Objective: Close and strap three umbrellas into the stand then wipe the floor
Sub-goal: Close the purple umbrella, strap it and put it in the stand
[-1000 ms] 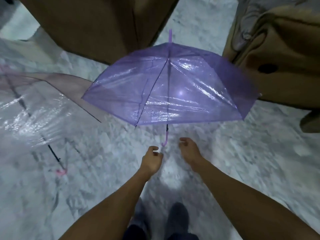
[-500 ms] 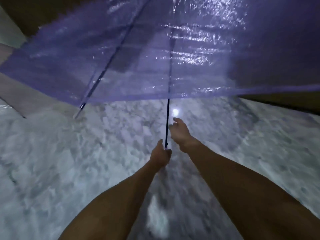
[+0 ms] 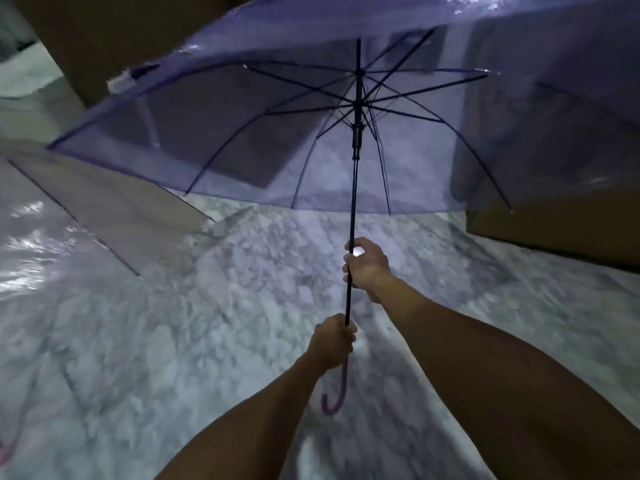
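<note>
At frame centre, left hand point(image 3: 331, 342) grips the purple umbrella point(image 3: 242, 133) at its handle, right hand point(image 3: 363, 266) its shaft; the runner point(image 3: 356, 138) closing abruptly may pinch fingers.

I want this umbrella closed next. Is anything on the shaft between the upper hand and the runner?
Nothing visible. The right hand grips the black shaft, which shows bare up to the runner under the open canopy. The left hand holds the handle end.
</note>
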